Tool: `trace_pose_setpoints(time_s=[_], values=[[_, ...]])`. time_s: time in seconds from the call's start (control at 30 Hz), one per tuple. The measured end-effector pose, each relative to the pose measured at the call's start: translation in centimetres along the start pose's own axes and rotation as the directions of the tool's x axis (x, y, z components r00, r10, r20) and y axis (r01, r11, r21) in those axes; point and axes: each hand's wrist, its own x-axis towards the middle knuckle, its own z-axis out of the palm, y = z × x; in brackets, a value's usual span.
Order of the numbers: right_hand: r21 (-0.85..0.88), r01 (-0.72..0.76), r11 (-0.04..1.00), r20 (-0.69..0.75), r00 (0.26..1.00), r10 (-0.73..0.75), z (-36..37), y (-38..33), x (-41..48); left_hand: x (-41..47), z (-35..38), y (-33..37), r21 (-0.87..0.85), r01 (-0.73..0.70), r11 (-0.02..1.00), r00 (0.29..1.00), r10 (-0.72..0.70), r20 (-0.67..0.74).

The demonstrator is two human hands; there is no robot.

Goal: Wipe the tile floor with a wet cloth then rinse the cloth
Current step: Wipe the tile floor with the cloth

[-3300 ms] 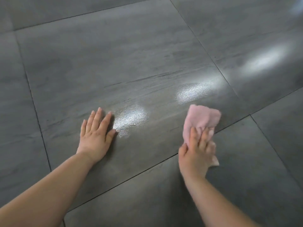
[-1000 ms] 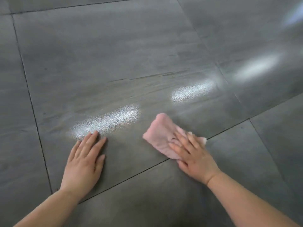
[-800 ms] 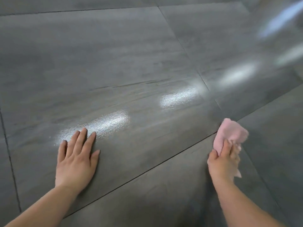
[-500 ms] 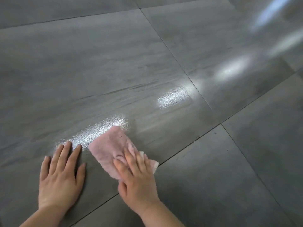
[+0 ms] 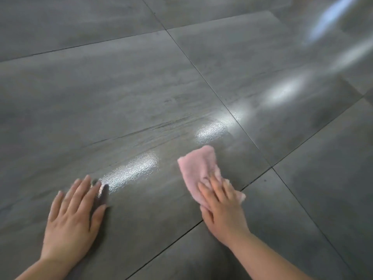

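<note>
A folded pink cloth (image 5: pixel 198 168) lies flat on the grey tile floor (image 5: pixel 121 93), just above a grout line. My right hand (image 5: pixel 223 209) presses down on the cloth's near half with straight, spread fingers; the far half sticks out beyond the fingertips. My left hand (image 5: pixel 73 221) rests flat on the same tile to the left, fingers straight and slightly spread, about a forearm's width from the cloth. A wet, glossy streak (image 5: pixel 131 170) shines between the two hands.
Large grey stone-look tiles fill the whole view, split by thin dark grout lines (image 5: pixel 218 96). Bright light reflections (image 5: pixel 282 90) sit on the tiles to the right and far right. No other objects are in view.
My right hand has slid the cloth to the right, away from my left hand, after sweeping left half a second ago. My left hand stays planted flat on the tile.
</note>
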Motion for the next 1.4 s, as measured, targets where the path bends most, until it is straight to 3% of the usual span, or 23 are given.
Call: trace_pose_setpoints(time_s=[0.07,0.13,0.2,0.27,0.33,0.4,0.43,0.47,0.53,0.63,0.7,0.73,0.8,0.87,0.97,1.07,1.13,1.17,1.2,1.23,1.3,1.33,1.4], values=[[0.008,0.212,0.977,0.039,0.976,-0.213,-0.8,0.6,1.7,3.3,-0.2,0.3,-0.023,0.039,0.999,0.999,-0.039,-0.036],[-0.009,0.21,0.978,0.042,0.977,-0.21,-0.9,3.0,2.5,6.5,0.3,0.9,-0.071,0.1,0.992,0.995,-0.101,-0.022],[0.03,0.024,0.999,0.024,0.999,-0.025,-1.1,6.0,3.5,8.7,1.1,1.4,-0.078,0.156,0.985,0.987,-0.158,-0.022],[0.08,-0.297,0.951,-0.037,0.953,0.301,-1.5,9.4,5.0,10.0,1.9,1.4,-0.007,0.188,0.982,0.98,-0.188,-0.063],[0.16,-0.589,0.792,-0.057,0.795,0.604,-2.3,11.8,7.9,10.5,2.3,1.3,0.029,0.21,0.977,0.975,-0.207,-0.082],[0.207,-0.783,0.587,-0.015,0.597,0.802,-2.9,12.2,12.3,10.3,2.3,1.2,0.037,0.211,0.977,0.975,-0.208,-0.08],[0.203,-0.826,0.526,0.024,0.542,0.84,-3.0,11.6,14.7,10.4,2.3,1.2,0.033,0.206,0.978,0.976,-0.203,-0.08],[0.181,-0.823,0.538,0.046,0.554,0.831,-3.1,10.4,17.0,10.4,2.2,1.3,0.034,0.202,0.979,0.977,-0.199,-0.072],[0.149,-0.698,0.7,0.06,0.713,0.699,-2.8,6.8,20.9,10.6,2.0,1.4,0.038,0.21,0.977,0.977,-0.208,-0.047],[0.207,-0.251,0.945,0.11,0.966,0.233,-1.8,0.0,23.7,10.7,1.8,1.5,0.04,0.225,0.973,0.974,-0.226,0.005],[0.256,0.084,0.963,0.095,0.989,-0.111,-1.0,-3.4,23.6,10.7,1.6,1.5,0.031,0.242,0.97,0.97,-0.243,0.03],[0.245,0.189,0.951,0.062,0.976,-0.21,-0.9,-3.7,23.4,10.8,1.6,1.6,0.028,0.243,0.97,0.969,-0.243,0.034],[0.212,0.218,0.953,0.006,0.975,-0.224,-0.9,-1.8,23.0,10.8,1.7,1.6,0.027,0.243,0.97,0.97,-0.243,0.028],[0.175,0.097,0.98,-0.026,0.995,-0.094,-1.0,2.4,21.9,10.9,1.6,1.4,0.023,0.241,0.97,0.97,-0.242,0.02],[0.148,-0.324,0.935,0.026,0.946,0.324,-2.3,9.4,17.9,10.8,1.4,1.5,0.03,0.219,0.975,0.976,-0.219,0.004],[0.188,-0.701,0.688,0.091,0.71,0.699,-4.3,12.8,11.8,10.9,1.4,1.4,0.027,0.192,0.981,0.981,-0.192,-0.022],[0.207,-0.826,0.524,0.086,0.549,0.831,-4.5,11.7,8.7,11.4,1.3,1.3,0.027,0.183,0.983,0.983,-0.182,-0.029],[0.217,-0.846,0.486,0.08,0.512,0.855,-4.1,10.4,8.0,11.8,1.2,1.1,0.022,0.183,0.983,0.983,-0.182,-0.036],[0.234,-0.831,0.504,0.076,0.533,0.843,-3.5,8.9,7.8,12.1,1.2,1.0,0.018,0.182,0.983,0.983,-0.181,-0.037],[0.226,-0.758,0.611,0.043,0.635,0.771,-2.8,7.1,7.6,12.2,1.1,0.9,0.019,0.187,0.982,0.982,-0.186,-0.025],[0.193,-0.445,0.874,-0.043,0.886,0.461,-1.6,2.7,7.1,12.2,0.9,1.0,0.027,0.205,0.978,0.978,-0.205,0.021],[0.181,-0.276,0.944,-0.056,0.955,0.29,-0.9,0.4,6.8,12.2,0.8,1.1,0.023,0.213,0.977,0.976,-0.213,0.035],[0.212,-0.042,0.976,-0.065,0.996,0.057,0.0,-3.9,6.2,11.8,0.3,1.6,-0.004,0.244,0.97,0.968,-0.243,0.065]])
